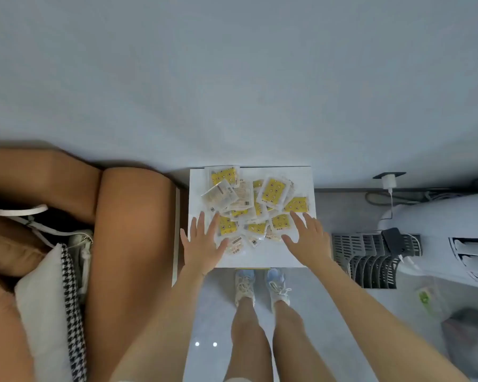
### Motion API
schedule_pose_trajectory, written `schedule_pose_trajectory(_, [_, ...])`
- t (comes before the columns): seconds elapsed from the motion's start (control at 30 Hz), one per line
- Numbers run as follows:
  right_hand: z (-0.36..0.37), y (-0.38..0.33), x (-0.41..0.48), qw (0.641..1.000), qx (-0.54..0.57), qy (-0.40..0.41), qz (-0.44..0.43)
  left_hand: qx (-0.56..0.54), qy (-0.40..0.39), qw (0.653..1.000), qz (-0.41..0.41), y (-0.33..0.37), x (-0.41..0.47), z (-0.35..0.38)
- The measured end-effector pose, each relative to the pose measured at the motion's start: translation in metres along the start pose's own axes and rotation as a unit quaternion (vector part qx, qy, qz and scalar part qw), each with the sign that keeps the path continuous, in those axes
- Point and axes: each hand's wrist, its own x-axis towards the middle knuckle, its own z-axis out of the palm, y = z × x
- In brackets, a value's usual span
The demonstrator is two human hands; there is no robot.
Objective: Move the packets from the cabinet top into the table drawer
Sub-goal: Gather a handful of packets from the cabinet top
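Observation:
Several clear packets with yellow contents (260,202) lie in a loose heap on the white cabinet top (301,177), against the wall. My left hand (204,244) is spread flat at the heap's near left edge, fingers straight and reaching over the nearest packets. My right hand (307,238) is spread flat at the heap's near right edge, fingertips touching a yellow packet (280,221). Neither hand holds anything. No table drawer is in view.
A brown sofa (130,230) with a houndstooth cushion (66,299) stands close on the left of the cabinet. Grey slotted baskets (370,257) and a white appliance (439,230) with cables sit on the right. My feet in sneakers (262,285) stand on the floor before the cabinet.

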Motion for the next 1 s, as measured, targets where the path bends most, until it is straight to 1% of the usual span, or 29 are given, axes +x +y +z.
schedule_pose_trajectory(0.1, [0.005, -0.002, 0.039, 0.999, 0.034, -0.014, 0.006, -0.029, 0.018, 0.999, -0.030, -0.010, 0.035, 0.011])
schedule_pose_trajectory(0.2, [0.013, -0.001, 0.080, 0.998, 0.054, -0.012, -0.001, -0.078, 0.031, 0.996, -0.024, -0.016, 0.076, 0.027])
schedule_pose_trajectory(0.3, [0.032, 0.008, 0.118, 0.999, 0.034, 0.016, -0.018, -0.090, 0.065, 0.994, -0.005, -0.023, 0.119, 0.046])
schedule_pose_trajectory(0.37, [0.043, 0.015, 0.145, 0.999, -0.004, 0.022, -0.025, -0.076, 0.080, 0.994, 0.016, -0.031, 0.146, 0.056])
schedule_pose_trajectory(0.43, [0.053, 0.019, 0.166, 0.999, -0.022, 0.021, -0.024, -0.063, 0.065, 0.995, 0.040, -0.040, 0.168, 0.063])
schedule_pose_trajectory(0.53, [0.066, 0.023, 0.189, 1.000, 0.018, 0.026, -0.002, -0.067, 0.056, 0.995, 0.051, -0.046, 0.197, 0.065])
schedule_pose_trajectory(0.63, [0.077, 0.022, 0.202, 0.999, 0.046, 0.020, 0.006, -0.046, 0.014, 0.997, 0.063, -0.049, 0.219, 0.062])
schedule_pose_trajectory(0.7, [0.085, 0.019, 0.201, 0.998, 0.054, 0.033, 0.004, -0.031, 0.000, 0.997, 0.070, -0.051, 0.225, 0.065])
schedule_pose_trajectory(0.8, [0.092, 0.014, 0.196, 0.995, 0.078, 0.060, 0.001, -0.057, 0.043, 0.995, 0.063, -0.047, 0.226, 0.071])
schedule_pose_trajectory(0.9, [0.093, 0.011, 0.194, 0.990, 0.126, 0.067, -0.003, -0.086, 0.084, 0.991, 0.062, -0.044, 0.221, 0.078])
schedule_pose_trajectory(1.0, [0.093, 0.009, 0.192, 0.985, 0.163, 0.063, -0.006, -0.084, 0.131, 0.985, 0.070, -0.044, 0.218, 0.083])
